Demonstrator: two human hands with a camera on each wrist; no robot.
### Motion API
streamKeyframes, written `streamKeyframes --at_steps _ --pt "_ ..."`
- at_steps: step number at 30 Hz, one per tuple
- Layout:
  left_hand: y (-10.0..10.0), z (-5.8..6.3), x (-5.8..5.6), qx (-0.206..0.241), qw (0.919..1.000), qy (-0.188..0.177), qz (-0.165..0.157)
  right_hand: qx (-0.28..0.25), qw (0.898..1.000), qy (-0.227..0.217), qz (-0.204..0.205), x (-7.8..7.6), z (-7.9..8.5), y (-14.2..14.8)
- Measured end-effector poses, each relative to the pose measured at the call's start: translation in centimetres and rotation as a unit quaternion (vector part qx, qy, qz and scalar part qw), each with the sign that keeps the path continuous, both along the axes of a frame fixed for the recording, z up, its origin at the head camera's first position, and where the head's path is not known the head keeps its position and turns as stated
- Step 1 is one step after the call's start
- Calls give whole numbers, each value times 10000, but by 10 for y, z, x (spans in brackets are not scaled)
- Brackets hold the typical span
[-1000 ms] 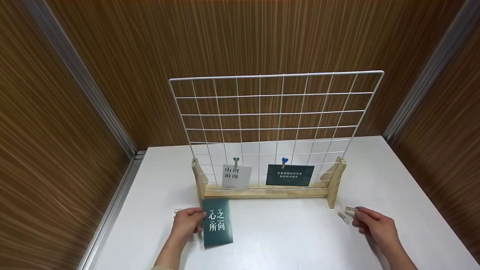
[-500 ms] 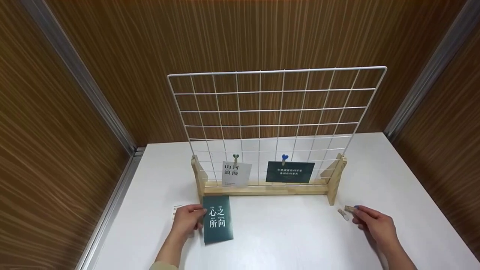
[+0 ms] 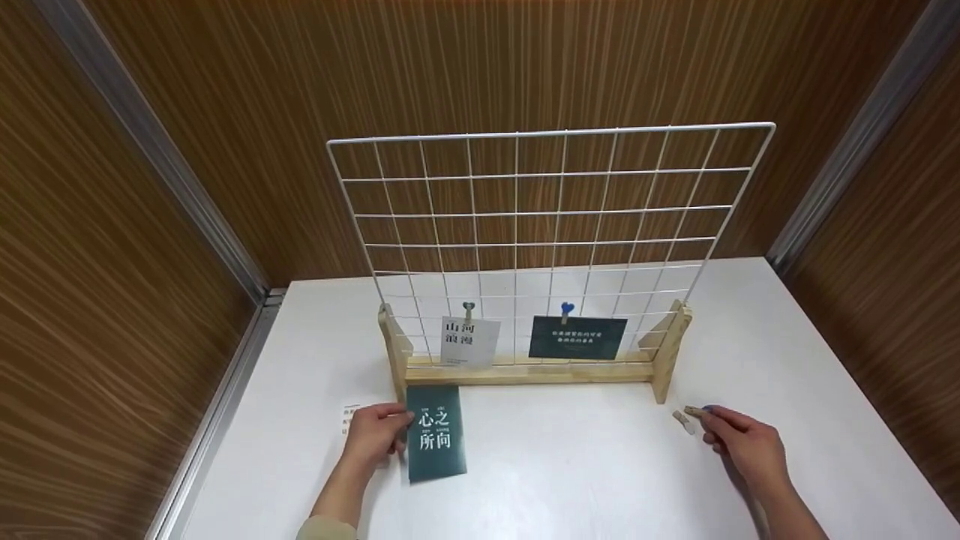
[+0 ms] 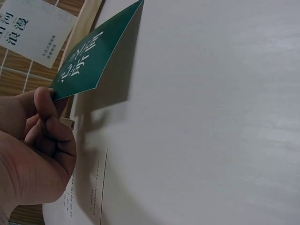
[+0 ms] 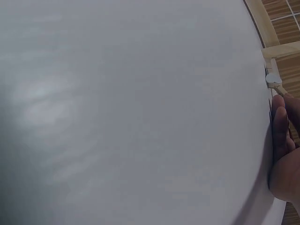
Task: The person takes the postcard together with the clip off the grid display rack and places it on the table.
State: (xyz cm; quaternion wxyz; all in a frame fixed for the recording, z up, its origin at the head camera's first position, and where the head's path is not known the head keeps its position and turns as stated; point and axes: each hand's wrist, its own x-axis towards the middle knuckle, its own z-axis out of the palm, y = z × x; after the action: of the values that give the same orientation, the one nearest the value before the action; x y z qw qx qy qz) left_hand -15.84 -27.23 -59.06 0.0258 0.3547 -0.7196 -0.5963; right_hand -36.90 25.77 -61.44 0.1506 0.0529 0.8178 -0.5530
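Note:
My left hand (image 3: 373,435) pinches a dark green card (image 3: 437,457) with white characters by its left edge. In the left wrist view that card (image 4: 89,63) is raised over the table and casts a shadow. A pale printed card (image 3: 349,421) lies flat under the left hand, partly hidden. At the right, my right hand (image 3: 746,442) pinches a small wooden clothespin (image 3: 693,411) with a blue end between thumb and fingers. Beside it on the table lies another wooden clothespin (image 3: 682,420) with a whitish end, which also shows in the right wrist view as a white clip top (image 5: 273,78).
A white wire grid (image 3: 516,214) stands in a wooden base (image 3: 525,373) behind the hands. Clipped low on it are a white card (image 3: 471,346) under a green heart clothespin (image 3: 469,307) and a dark green card (image 3: 577,346) under a blue heart clothespin (image 3: 568,308).
The head view has tilted slightly, so the scene sits higher in it. Both hands keep their holds on the green card and the clothespin, with hardly any movement.

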Motion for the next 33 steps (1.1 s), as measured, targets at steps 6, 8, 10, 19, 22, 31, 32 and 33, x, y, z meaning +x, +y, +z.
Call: streamKeyframes --at_steps 6,8,10,19,22,31,32,33 --pt "1 1 -1 -55 10000 23 -12 74 9999 74 61 1 -3 1" --pt "1 1 -1 -73 10000 36 -18 89 9999 90 52 1 -4 2" --pt "0 2 0 -77 10000 18 -42 82 9999 103 51 0 -5 3" --pt "0 4 3 -80 9999 -66 -78 28 10000 -7 44 0 -4 2" --pt "0 3 4 -110 9998 -115 -98 96 9999 59 86 2 -3 2" --pt "-4 3 4 -175 9994 -285 -52 134 9998 137 110 2 -1 1" --pt "-4 4 4 -185 9994 -272 -69 150 9997 160 130 2 -1 1" --pt "-4 4 6 -186 9995 -251 -91 179 9996 187 152 2 -1 2"
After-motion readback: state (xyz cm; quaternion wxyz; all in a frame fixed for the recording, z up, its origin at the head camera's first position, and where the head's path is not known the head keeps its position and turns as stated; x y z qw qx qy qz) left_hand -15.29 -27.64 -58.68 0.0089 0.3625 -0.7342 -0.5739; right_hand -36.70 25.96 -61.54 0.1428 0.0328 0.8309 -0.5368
